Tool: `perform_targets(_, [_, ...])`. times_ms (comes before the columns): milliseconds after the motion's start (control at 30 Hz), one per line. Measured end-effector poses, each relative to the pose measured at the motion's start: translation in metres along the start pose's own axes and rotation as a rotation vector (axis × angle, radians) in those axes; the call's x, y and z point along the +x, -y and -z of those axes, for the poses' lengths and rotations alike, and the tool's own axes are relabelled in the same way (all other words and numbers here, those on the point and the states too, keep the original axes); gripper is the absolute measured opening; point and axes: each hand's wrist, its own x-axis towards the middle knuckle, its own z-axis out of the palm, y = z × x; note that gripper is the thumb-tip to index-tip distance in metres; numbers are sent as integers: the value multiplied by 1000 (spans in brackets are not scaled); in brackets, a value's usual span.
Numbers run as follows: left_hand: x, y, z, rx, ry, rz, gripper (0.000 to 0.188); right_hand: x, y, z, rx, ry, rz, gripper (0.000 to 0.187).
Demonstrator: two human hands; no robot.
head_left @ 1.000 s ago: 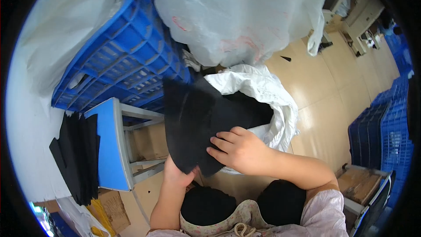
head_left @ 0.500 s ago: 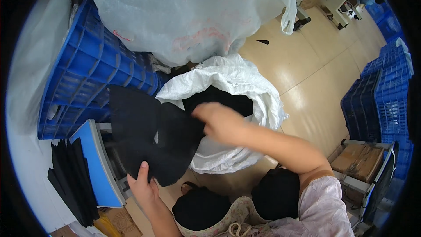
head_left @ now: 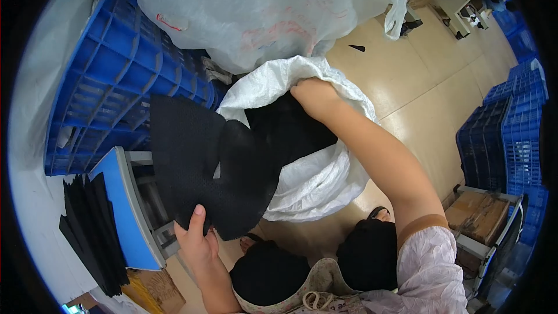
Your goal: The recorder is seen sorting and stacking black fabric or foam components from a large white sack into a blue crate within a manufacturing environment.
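Black sheets (head_left: pixel 187 157) beyond left hand (head_left: pixel 197 247), edge pinched; right hand (head_left: pixel 314 99) inside sack (head_left: pixel 317 189), grip unclear.

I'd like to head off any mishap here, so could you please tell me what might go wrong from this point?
The left hand grips the black material near its lower edge, so the far end might sag or slip. The right hand is in the mouth of the white sack, whose loose, crumpled rim might fold in and snag on it. The fanned black stack at the left looks uneven, so it could perhaps slide if bumped.
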Motion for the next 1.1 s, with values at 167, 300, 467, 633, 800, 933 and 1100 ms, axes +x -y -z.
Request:
perform_targets(167, [-1, 2, 5, 26, 27, -5, 60, -2, -8, -28, -195, -549, 163, 31])
perform_targets(300, [-1, 2, 5, 32, 49, 11, 61, 3, -8, -17, -103, -212, 82, 36])
perform_targets(467, [-2, 2, 1, 15, 70, 27, 60, 8, -32, -3, 248, -67, 105, 36])
perform_targets(633, [-1, 2, 0, -5, 95, 41, 58, -1, -26, -2, 155, -146, 176, 29])
perform_targets(800, [-2, 4, -5, -4, 105, 43, 57, 9, -13, -33, 25, -490, 29, 20])
perform_targets(933, [-5, 2, -2, -3, 91, 25, 59, -2, -16, 14, 172, -275, 138, 19])
perform_targets(1100, [-7, 0, -5, -38, 51, 47, 58, -37, -22, 100, 666, -152, 184, 19])
